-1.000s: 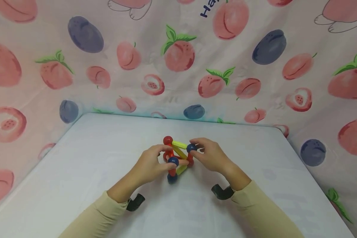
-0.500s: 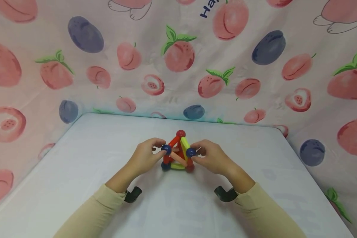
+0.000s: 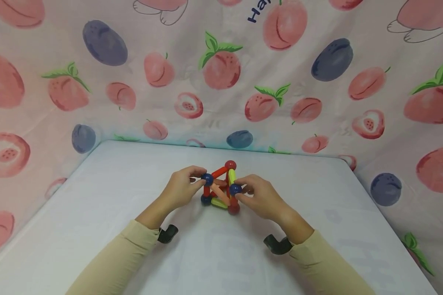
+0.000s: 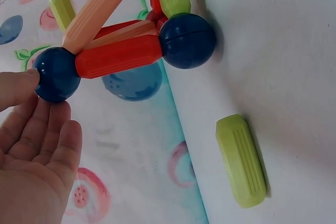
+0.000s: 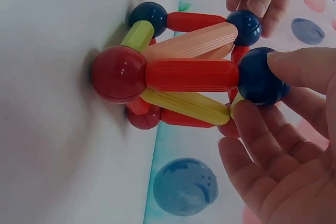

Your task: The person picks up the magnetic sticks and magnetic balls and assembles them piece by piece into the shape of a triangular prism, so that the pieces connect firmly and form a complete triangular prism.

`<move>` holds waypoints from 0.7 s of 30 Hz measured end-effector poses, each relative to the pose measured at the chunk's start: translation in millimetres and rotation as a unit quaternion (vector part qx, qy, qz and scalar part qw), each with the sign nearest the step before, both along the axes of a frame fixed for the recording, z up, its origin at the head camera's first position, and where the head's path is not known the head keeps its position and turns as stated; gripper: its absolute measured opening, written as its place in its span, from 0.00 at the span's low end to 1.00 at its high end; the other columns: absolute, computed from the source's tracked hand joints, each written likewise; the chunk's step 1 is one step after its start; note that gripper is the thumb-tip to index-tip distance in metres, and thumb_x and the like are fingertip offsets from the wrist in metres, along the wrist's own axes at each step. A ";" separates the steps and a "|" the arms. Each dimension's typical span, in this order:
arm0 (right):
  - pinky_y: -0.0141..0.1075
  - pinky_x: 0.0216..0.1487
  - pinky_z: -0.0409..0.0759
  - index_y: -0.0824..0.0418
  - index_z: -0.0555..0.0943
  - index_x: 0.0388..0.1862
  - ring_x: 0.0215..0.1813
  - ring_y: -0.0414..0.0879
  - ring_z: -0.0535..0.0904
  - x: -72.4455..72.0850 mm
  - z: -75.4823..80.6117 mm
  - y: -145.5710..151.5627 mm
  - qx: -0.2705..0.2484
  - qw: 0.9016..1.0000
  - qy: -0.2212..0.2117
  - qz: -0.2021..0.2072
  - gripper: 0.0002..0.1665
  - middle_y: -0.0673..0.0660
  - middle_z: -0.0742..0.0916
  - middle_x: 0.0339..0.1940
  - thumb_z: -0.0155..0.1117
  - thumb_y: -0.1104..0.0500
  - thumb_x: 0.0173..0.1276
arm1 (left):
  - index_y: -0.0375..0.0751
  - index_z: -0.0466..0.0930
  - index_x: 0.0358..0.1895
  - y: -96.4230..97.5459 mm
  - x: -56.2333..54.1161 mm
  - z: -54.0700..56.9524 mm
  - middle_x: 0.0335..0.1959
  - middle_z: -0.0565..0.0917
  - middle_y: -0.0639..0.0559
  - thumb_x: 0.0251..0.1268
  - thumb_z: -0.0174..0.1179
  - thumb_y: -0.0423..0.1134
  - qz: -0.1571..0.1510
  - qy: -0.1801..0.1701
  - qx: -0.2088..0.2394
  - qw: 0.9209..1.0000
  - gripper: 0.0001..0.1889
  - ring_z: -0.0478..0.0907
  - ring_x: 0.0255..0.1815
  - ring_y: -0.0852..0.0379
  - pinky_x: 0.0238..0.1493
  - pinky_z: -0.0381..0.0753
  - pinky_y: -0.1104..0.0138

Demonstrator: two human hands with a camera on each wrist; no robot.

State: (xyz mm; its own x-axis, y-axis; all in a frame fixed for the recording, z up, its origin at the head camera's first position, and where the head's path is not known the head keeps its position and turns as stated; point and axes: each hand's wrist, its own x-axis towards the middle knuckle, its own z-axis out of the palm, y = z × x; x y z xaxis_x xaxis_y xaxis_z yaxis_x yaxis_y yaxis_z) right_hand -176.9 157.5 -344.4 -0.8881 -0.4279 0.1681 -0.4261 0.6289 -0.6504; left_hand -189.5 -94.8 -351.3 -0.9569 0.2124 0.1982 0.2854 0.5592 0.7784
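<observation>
A ball-and-rod toy frame stands on the white table. My left hand (image 3: 183,186) pinches its upper left blue ball (image 4: 56,74) between thumb and fingers. With thumb and fingertips, my right hand (image 3: 264,197) grips the upper right blue ball (image 5: 261,77). A peach rod (image 3: 220,194) slants from the left ball to the lower red ball (image 3: 234,209). Under the held balls stand red rods (image 5: 191,75), one reaching down to the lower blue ball (image 4: 188,41). A third upper ball, red (image 3: 230,165), sits at the back. My right fingers partly hide a yellow-green rod (image 3: 232,176).
A loose green rod (image 4: 241,161) lies on the white table (image 3: 96,229), apart from the frame. Behind the table hangs a fruit-print cloth (image 3: 221,110). Dark curved pieces (image 3: 278,244) jut from under both cuffs.
The frame has turned on the table. Its back red ball has shifted right, and my left hand has moved away from me with its blue ball. My right hand keeps its grip nearly in place.
</observation>
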 end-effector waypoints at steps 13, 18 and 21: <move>0.46 0.53 0.82 0.63 0.79 0.62 0.50 0.48 0.81 1.7 -0.1 0.6 -0.001 1.000 -0.016 -0.012 0.23 0.57 0.82 0.55 0.67 0.62 0.69 | 0.32 0.80 0.56 -1.7 2.9 1.9 0.50 0.85 0.42 0.67 0.66 0.33 -0.010 0.019 -0.025 0.999 0.17 0.79 0.55 0.42 0.59 0.77 0.51; 0.48 0.54 0.82 0.63 0.79 0.62 0.50 0.49 0.81 0.8 -1.4 0.7 -0.004 1.000 -0.016 -0.009 0.23 0.58 0.82 0.55 0.66 0.62 0.69 | 0.36 0.79 0.61 -11.5 3.1 0.1 0.55 0.83 0.43 0.67 0.66 0.36 -0.028 0.003 -0.049 0.998 0.21 0.78 0.58 0.43 0.60 0.77 0.51; 0.50 0.55 0.81 0.64 0.78 0.62 0.50 0.50 0.81 0.7 -2.2 1.0 -0.007 1.000 -0.018 -0.008 0.23 0.58 0.82 0.55 0.66 0.62 0.69 | 0.37 0.78 0.64 -20.6 1.9 -3.2 0.59 0.81 0.42 0.67 0.66 0.38 -0.046 -0.018 -0.061 0.997 0.23 0.77 0.60 0.42 0.60 0.77 0.51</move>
